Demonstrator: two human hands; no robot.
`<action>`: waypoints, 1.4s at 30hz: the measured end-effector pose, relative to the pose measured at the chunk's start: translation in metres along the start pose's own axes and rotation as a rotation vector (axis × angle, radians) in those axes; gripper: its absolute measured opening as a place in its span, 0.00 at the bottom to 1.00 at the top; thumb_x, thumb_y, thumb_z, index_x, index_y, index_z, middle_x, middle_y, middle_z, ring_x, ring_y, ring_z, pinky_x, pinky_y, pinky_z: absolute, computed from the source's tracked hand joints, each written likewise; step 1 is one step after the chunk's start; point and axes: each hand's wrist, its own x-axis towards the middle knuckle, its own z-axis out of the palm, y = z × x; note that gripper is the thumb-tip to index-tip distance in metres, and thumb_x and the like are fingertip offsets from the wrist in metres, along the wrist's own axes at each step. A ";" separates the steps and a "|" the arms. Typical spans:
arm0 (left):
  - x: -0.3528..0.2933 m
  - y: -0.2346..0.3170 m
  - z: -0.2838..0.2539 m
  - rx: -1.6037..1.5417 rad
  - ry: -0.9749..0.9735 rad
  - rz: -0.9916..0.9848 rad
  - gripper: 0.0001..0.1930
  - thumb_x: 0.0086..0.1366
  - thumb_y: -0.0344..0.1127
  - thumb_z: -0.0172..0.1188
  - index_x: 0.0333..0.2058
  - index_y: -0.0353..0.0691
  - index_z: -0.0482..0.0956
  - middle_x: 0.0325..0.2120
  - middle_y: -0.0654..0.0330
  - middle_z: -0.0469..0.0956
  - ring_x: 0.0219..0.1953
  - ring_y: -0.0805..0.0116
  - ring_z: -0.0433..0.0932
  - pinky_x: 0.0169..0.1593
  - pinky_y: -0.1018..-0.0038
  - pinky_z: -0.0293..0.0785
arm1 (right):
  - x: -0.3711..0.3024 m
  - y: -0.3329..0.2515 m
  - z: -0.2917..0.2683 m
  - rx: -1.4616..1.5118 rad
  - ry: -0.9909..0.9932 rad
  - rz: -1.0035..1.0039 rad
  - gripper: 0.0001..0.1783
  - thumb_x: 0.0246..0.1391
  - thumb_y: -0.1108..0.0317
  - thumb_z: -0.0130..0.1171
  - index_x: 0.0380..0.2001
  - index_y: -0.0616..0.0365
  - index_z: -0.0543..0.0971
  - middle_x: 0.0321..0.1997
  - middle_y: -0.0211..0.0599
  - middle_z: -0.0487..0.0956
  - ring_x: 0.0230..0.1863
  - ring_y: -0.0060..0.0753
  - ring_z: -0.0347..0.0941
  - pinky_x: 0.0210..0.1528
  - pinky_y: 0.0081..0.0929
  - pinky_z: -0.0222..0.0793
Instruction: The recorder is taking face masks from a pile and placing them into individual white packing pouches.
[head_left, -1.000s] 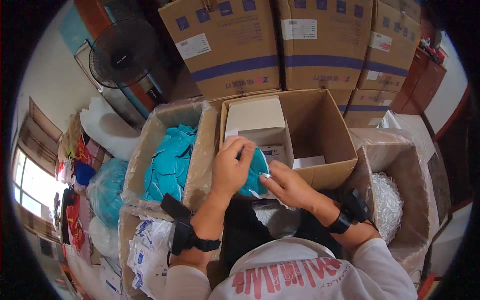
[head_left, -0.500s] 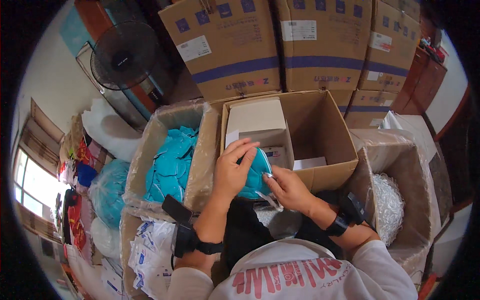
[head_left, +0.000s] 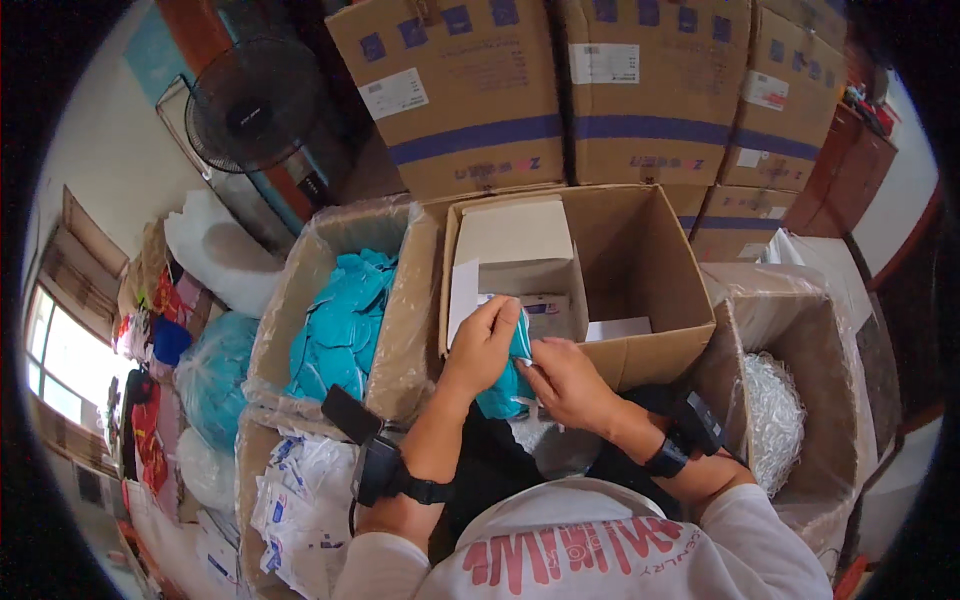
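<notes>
Over my lap, my left hand (head_left: 483,347) grips a folded teal face mask (head_left: 520,341) with a pale edge, thumb on top and fingers wrapped behind it. My right hand (head_left: 572,384) is closed at the mask's right edge, its fingertips pinching there; what exactly sits under them is hidden. Below both hands lie more teal masks (head_left: 500,399), partly covered by my left forearm. Right behind the mask stands an open carton (head_left: 640,352) with a white inner box (head_left: 512,232) holding printed packets (head_left: 549,312).
Left of the carton, a plastic-lined box (head_left: 404,340) holds loose teal masks (head_left: 338,330). Nearer, another box holds white printed pouches (head_left: 300,510). At right, a lined box (head_left: 835,400) contains a heap of white strands (head_left: 775,420). Stacked cartons (head_left: 655,90) and a fan (head_left: 250,110) stand behind.
The mask has turned more edge-on between my hands. My right hand has rolled over it, covering more, and my left hand has shifted slightly right and down.
</notes>
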 end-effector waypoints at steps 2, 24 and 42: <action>-0.001 0.000 -0.002 0.013 0.030 -0.015 0.16 0.64 0.44 0.47 0.33 0.34 0.73 0.22 0.58 0.72 0.27 0.70 0.70 0.33 0.77 0.66 | -0.001 0.002 0.001 0.106 -0.029 0.036 0.09 0.54 0.66 0.47 0.27 0.60 0.66 0.23 0.46 0.69 0.27 0.51 0.66 0.35 0.40 0.62; -0.005 0.023 -0.031 0.106 -0.112 0.079 0.11 0.62 0.37 0.49 0.33 0.33 0.73 0.28 0.54 0.74 0.31 0.67 0.73 0.38 0.74 0.68 | -0.012 0.008 0.008 0.591 -0.121 0.239 0.12 0.59 0.63 0.43 0.36 0.62 0.67 0.27 0.40 0.70 0.28 0.31 0.65 0.34 0.30 0.63; 0.000 0.023 -0.008 0.559 0.185 0.196 0.15 0.62 0.41 0.45 0.24 0.35 0.70 0.22 0.48 0.72 0.27 0.48 0.72 0.29 0.58 0.65 | -0.001 -0.003 0.008 0.494 -0.265 0.238 0.15 0.58 0.62 0.43 0.42 0.62 0.67 0.35 0.50 0.73 0.36 0.43 0.71 0.40 0.35 0.65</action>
